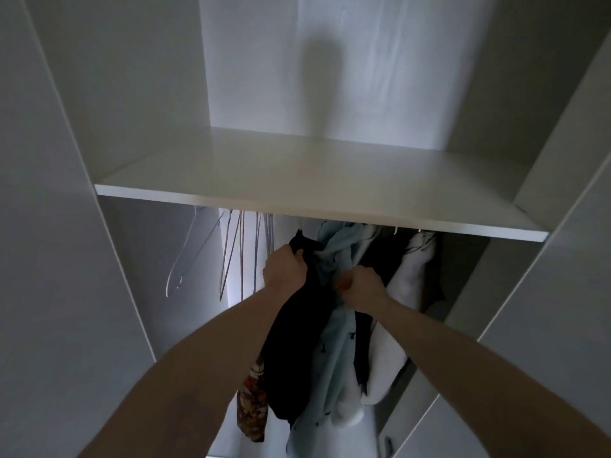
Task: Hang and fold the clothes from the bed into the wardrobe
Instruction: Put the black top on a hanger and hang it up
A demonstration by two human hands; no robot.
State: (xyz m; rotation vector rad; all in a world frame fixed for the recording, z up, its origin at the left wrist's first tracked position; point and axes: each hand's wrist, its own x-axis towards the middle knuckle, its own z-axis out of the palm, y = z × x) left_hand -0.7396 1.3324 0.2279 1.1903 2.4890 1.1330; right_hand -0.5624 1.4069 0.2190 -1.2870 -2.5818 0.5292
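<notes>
Both my arms reach into the wardrobe under a white shelf (pixel 317 180). My left hand (pixel 286 267) grips the top of a black garment (pixel 294 352) that hangs down below the shelf. My right hand (pixel 362 287) is curled into the fabric of a light blue garment (pixel 334 368) hanging right beside the black one. A white garment (pixel 406 285) hangs further right, with a dark piece between it and the blue one. A patterned orange-brown cloth (pixel 253 404) dangles at the lower left of the black garment. The rail itself is hidden by the shelf.
Several bare wire hangers (pixel 231 256) hang on the left under the shelf, one pale hanger (pixel 185 256) apart from them. The wardrobe's white side panels (pixel 109 292) close in left and right. An open door edge (pixel 545 292) stands on the right.
</notes>
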